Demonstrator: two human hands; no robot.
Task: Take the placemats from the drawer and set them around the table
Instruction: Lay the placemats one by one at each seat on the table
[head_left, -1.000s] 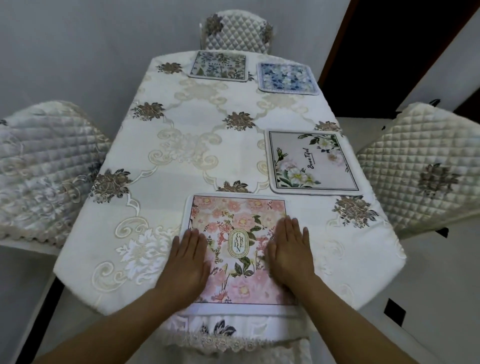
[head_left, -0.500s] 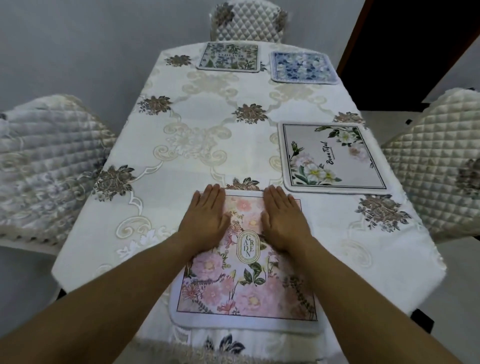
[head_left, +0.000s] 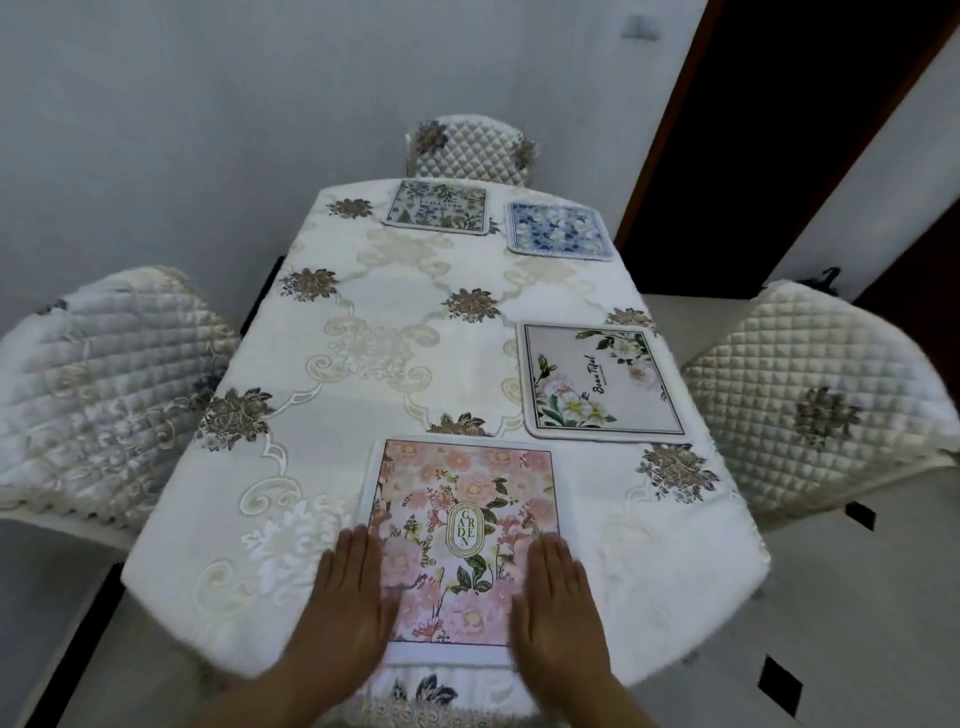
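The single head view (wide-angle) looks forward and down along the table, seemingly from close by.

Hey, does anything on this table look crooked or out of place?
Slightly. The blue mat is crowded into the far right corner, right beside the green mat, while the left side of the table, by a chair, has no mat. Nothing looks spilled or damaged.

I count four placemats on one table: the pink placemat at the near edge, the white placemat at the right edge, and the blue placemat and the green placemat at the far edge. There are three chairs: the left chair, the far chair and the right chair.
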